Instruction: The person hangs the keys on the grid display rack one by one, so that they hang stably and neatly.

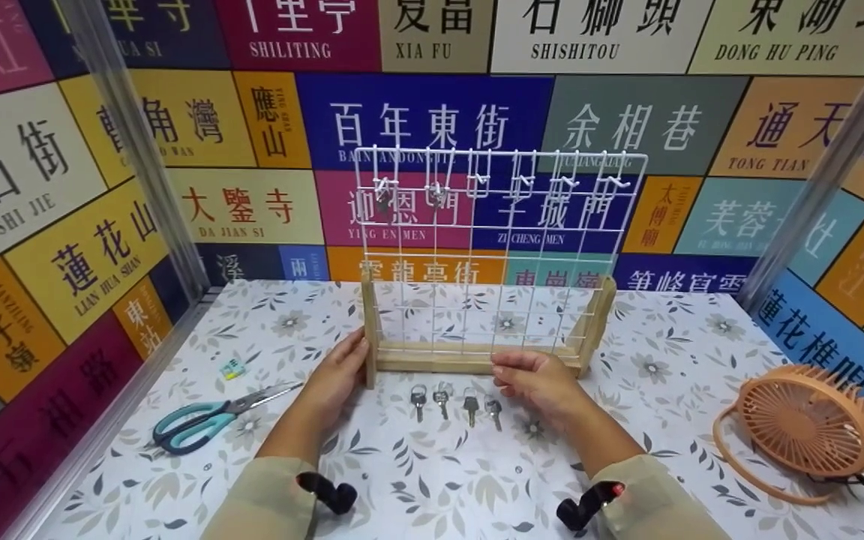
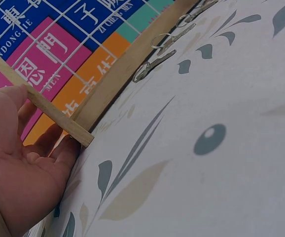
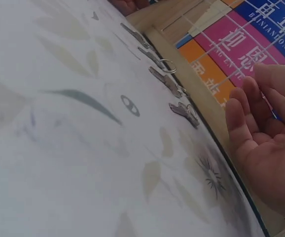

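A white wire grid rack [image 1: 448, 285] stands upright in a wooden frame at the middle of the table. My left hand [image 1: 342, 360] grips the frame's left wooden post [image 2: 53, 112], its thumb at the post and its fingers reaching behind it. By the base bar [image 1: 432, 364], toward the right, is my right hand [image 1: 541, 379], fingers loosely curled and nothing seen in them. Several keys with rings [image 1: 471, 405] lie in a row on the table in front of the base. Along the grid's upper part are several white hooks [image 1: 523, 184]; small metal keys [image 1: 383, 196] hang at the two leftmost.
Scissors with teal handles [image 1: 196, 427] lie at the left, near a small green-and-yellow packet [image 1: 232, 368]. An orange fan [image 1: 807, 424] stands at the right. The table [image 1: 439, 487] has a floral cover, and metal posts [image 1: 151, 165] rise at its sides before a sign-patterned wall.
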The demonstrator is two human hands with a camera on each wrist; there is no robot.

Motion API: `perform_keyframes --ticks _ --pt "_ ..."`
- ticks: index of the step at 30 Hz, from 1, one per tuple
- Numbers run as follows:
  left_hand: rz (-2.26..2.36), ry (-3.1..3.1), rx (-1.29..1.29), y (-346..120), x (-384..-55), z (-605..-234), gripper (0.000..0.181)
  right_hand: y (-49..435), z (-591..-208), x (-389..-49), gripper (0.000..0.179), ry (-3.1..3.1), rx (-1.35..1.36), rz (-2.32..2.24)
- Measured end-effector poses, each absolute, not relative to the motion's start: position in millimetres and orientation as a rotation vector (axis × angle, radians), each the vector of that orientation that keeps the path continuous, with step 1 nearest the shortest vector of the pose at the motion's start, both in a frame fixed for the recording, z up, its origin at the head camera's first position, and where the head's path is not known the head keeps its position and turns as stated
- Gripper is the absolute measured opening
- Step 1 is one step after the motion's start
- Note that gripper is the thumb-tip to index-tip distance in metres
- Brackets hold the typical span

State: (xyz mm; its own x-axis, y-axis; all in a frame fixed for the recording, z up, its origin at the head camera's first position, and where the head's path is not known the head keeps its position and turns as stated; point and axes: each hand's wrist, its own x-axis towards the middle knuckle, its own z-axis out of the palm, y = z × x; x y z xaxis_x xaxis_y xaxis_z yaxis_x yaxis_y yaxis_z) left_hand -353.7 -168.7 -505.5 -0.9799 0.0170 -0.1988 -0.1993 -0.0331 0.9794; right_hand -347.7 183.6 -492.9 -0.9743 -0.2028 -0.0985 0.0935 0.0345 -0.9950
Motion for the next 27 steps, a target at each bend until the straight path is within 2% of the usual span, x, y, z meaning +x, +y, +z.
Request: perform_keyframes --ticks 5,12,19,27 --pt "2.141 2.068 -0.2 -168 -353 -505 0.055 187 -503 -348 0.04 2.23 -0.128 -1.869" --pt "2.147 2.075 -0.186 -168 -352 -504 0.055 190 -510 -352 0.039 2.299 -0.286 -1.726" --pt "2.139 2.093 -0.151 -169 -351 -504 0.057 192 -510 -354 0.043 2.315 -0.449 -1.611" --pt "2.127 2.118 -0.168 -169 -351 -504 0.058 188 -508 -352 0.037 2.464 -0.523 -1.433"
